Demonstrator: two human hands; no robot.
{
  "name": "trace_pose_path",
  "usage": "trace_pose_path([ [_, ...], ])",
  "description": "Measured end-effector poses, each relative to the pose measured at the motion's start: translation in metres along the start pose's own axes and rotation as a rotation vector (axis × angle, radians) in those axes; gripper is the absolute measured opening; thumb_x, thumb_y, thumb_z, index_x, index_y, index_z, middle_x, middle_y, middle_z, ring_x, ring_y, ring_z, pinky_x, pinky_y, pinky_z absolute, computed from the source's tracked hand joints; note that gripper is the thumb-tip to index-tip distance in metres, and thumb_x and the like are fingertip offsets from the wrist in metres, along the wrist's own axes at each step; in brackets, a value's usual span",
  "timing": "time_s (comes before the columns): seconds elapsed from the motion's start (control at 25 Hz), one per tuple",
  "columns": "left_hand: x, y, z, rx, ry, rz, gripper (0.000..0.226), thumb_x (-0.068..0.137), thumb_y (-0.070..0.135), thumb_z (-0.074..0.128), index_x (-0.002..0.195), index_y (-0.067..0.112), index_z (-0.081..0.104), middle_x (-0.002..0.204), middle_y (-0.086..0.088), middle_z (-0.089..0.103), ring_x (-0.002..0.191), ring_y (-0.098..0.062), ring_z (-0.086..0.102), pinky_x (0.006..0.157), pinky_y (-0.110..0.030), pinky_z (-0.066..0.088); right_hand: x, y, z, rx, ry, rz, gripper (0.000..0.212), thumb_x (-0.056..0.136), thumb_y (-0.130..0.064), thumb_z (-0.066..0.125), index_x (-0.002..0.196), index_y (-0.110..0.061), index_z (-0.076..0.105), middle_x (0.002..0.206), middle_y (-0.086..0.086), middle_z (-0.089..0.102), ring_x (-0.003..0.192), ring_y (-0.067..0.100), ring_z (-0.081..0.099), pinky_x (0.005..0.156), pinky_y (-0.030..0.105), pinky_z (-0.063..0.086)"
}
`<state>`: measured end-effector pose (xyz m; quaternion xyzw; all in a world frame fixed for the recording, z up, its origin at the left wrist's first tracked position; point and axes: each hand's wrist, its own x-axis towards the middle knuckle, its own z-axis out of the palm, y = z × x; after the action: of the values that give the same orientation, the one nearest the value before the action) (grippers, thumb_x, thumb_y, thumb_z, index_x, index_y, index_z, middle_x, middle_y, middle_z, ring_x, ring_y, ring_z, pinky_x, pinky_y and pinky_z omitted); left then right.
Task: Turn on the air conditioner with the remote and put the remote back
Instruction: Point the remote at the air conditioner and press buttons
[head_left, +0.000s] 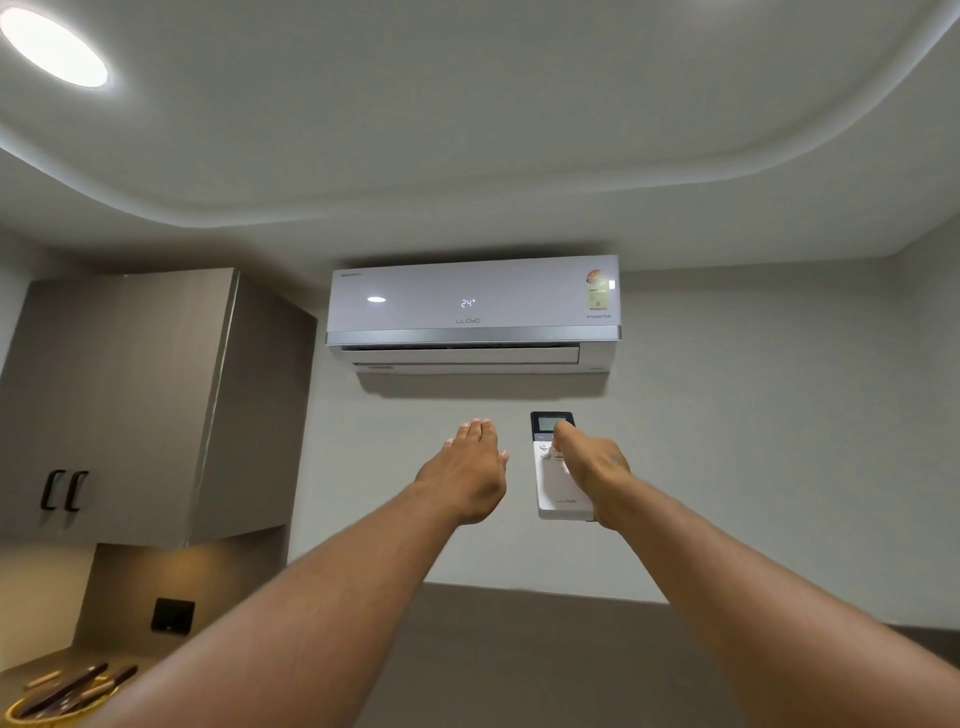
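right hand (589, 467) is wrapping around the remote (558, 480), fingers clamped on its right edge, thumb lying across the buttons just below the small screen. remote is standing upright against the wall, its base looking seated in a white holder (566, 514). left hand (467, 467) is hovering just left of the remote, flat, fingers together, gripping nothing, apart from the remote. air conditioner (472, 312) is hanging directly above both hands, display reading 24, flap sitting slightly open. cabinet (140, 405) is sitting well left of the left hand, ceiling light (52, 47) glowing far up-left.
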<state>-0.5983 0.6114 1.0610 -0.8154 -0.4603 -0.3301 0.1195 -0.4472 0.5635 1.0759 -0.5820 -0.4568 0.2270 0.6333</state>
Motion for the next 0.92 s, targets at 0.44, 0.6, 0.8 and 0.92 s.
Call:
trace_pose_path([
  [0.44,0.0039,-0.0006,-0.0044,-0.005,0.015,0.011,0.058,0.101,0.033,0.019,0.151,0.007,0.001,0.162,-0.010,0.001,0.148,-0.023,-0.001,0.118,-0.038,0.004,0.0021,-0.0033,-0.0027,-0.002,0.017,-0.010,0.021,0.075,-0.033,0.054,0.077,-0.013,0.061,0.077,0.011,0.067,0.065,0.028,0.063,0.050,0.025,0.043],
  [0.6,0.0035,-0.0027,-0.0041,0.006,0.006,0.014,0.059,0.102,0.033,0.019,0.151,0.006,0.001,0.162,-0.010,0.001,0.148,-0.023,-0.001,0.119,-0.038,0.004,0.0018,-0.0050,-0.0004,0.004,0.014,-0.014,0.022,0.076,-0.034,0.054,0.079,-0.013,0.061,0.077,0.010,0.067,0.065,0.027,0.063,0.051,0.025,0.043],
  [0.8,0.0044,-0.0046,-0.0049,0.001,0.005,0.013,0.059,0.101,0.034,0.019,0.151,0.007,0.001,0.162,-0.010,0.000,0.148,-0.022,-0.002,0.119,-0.038,0.004,0.0006,-0.0086,0.0010,0.014,0.021,-0.015,0.022,0.076,-0.034,0.054,0.077,-0.013,0.060,0.076,0.010,0.066,0.064,0.027,0.063,0.050,0.025,0.044],
  [0.92,0.0042,-0.0061,-0.0047,0.012,0.004,0.017,0.059,0.101,0.034,0.018,0.151,0.008,0.001,0.162,-0.009,0.000,0.148,-0.021,-0.001,0.118,-0.037,0.004,0.0008,-0.0087,0.0018,0.022,0.026,-0.020,0.024,0.076,-0.035,0.054,0.079,-0.013,0.061,0.079,0.011,0.067,0.067,0.028,0.064,0.052,0.026,0.045],
])
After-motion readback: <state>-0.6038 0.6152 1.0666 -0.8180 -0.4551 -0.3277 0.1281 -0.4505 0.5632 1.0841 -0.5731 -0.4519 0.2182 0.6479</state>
